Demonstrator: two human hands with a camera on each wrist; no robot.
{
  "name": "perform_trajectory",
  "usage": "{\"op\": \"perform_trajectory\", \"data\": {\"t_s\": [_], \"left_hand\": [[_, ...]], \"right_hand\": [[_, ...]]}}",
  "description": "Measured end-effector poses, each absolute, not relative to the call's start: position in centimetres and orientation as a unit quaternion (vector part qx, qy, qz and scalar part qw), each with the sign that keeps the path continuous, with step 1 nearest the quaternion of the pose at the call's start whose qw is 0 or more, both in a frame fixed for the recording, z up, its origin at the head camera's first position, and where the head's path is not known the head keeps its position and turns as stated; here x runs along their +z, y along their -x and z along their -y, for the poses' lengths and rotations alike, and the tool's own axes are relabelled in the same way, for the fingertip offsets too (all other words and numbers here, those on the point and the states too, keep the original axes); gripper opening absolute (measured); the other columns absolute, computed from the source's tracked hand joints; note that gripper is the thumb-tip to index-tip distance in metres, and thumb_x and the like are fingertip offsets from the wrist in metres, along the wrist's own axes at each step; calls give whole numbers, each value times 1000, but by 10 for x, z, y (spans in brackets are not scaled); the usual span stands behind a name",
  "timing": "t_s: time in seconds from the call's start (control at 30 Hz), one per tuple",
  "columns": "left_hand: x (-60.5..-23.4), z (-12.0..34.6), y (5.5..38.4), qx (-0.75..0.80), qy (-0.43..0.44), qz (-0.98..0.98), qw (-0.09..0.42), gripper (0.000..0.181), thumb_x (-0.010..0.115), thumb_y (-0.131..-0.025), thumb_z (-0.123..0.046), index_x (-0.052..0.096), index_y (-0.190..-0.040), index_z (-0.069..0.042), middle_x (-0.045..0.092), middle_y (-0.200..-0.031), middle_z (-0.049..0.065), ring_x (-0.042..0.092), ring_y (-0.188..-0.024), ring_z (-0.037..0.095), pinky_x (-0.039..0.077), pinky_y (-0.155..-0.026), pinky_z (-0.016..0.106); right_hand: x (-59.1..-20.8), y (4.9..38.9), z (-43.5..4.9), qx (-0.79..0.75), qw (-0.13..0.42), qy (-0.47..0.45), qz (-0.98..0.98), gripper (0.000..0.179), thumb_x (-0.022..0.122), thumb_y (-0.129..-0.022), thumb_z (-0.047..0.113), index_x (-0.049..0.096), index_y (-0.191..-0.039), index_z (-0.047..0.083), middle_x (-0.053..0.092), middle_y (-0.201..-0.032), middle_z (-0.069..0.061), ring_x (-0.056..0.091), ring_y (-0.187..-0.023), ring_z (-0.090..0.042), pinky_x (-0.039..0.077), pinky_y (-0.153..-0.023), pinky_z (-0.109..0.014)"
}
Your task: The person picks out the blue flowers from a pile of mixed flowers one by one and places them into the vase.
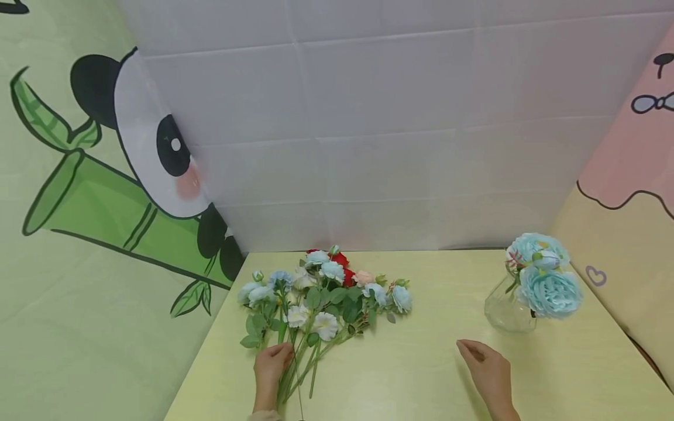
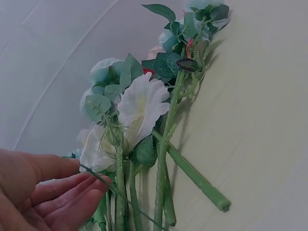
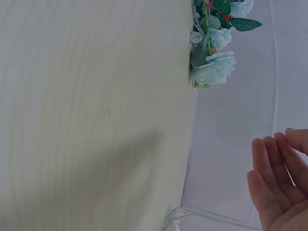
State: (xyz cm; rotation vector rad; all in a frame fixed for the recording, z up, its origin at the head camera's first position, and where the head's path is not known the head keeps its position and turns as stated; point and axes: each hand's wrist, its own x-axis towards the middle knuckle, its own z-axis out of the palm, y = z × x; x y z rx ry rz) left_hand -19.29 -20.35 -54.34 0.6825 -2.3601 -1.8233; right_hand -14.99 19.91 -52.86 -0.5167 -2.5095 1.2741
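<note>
On the left of the table lies a bunch of artificial flowers (image 1: pixel 326 292), light blue, white, red and peach, with thick green stems toward me. My left hand (image 1: pixel 272 362) is at these stems and pinches a thin dark green flower stem (image 2: pixel 122 195) between thumb and fingers. A white flower (image 2: pixel 144 108) stands just past the fingertips in the left wrist view. Over the right part of the table is my right hand (image 1: pixel 487 371), its fingers relaxed and holding nothing. Beyond it a clear glass vase (image 1: pixel 508 307) holds light blue flowers (image 1: pixel 550 283) leaning right.
A pale yellow table (image 1: pixel 421 351) lies under everything. Behind it hangs a creased white cloth (image 1: pixel 379 146). Printed cloths stand at both sides, with a panda (image 1: pixel 147 134) on the left and a pink figure (image 1: pixel 632 146) on the right.
</note>
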Motion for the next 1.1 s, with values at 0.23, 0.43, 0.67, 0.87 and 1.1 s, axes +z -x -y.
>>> {"op": "perform_trajectory", "data": {"t_s": [0.23, 0.43, 0.67, 0.87, 1.1], "left_hand": [[-550, 200, 198, -584, -211, 783, 31, 27, 64, -85, -10, 65, -103, 11, 71, -83, 16, 67, -67, 10, 56, -62, 26], [-547, 193, 198, -608, -183, 772, 25, 32, 68, -82, -9, 63, -105, 13, 70, -88, 19, 68, -72, 14, 56, -66, 27], [-546, 186, 200, -579, -192, 792, 29, 29, 69, -80, -11, 66, -101, 9, 71, -84, 17, 67, -67, 13, 56, -67, 32], [-549, 181, 205, -555, -190, 809, 41, 28, 69, -80, -10, 67, -99, 10, 71, -82, 18, 68, -68, 19, 56, -63, 31], [-550, 177, 208, -547, -196, 812, 56, 26, 70, -79, -7, 67, -98, 10, 70, -81, 19, 68, -66, 20, 56, -62, 31]], "right_hand": [[-528, 148, -200, 444, 136, 184, 866, 20, 68, -84, 27, 74, -91, 9, 73, -85, -8, 54, -62, 11, 47, -61, -17], [-530, 147, -199, 443, 140, 191, 865, 20, 68, -83, 27, 74, -90, 10, 73, -84, -7, 55, -61, 11, 47, -61, -17], [-530, 146, -198, 453, 126, 190, 862, 20, 68, -84, 26, 74, -92, 9, 73, -86, -8, 56, -61, 9, 47, -61, -17], [-530, 146, -198, 454, 129, 192, 861, 18, 68, -83, 24, 74, -92, 9, 73, -85, -7, 56, -61, 9, 47, -60, -17], [-532, 146, -200, 449, 128, 197, 862, 18, 68, -83, 24, 74, -91, 10, 73, -84, -7, 56, -61, 9, 47, -61, -18]]}}
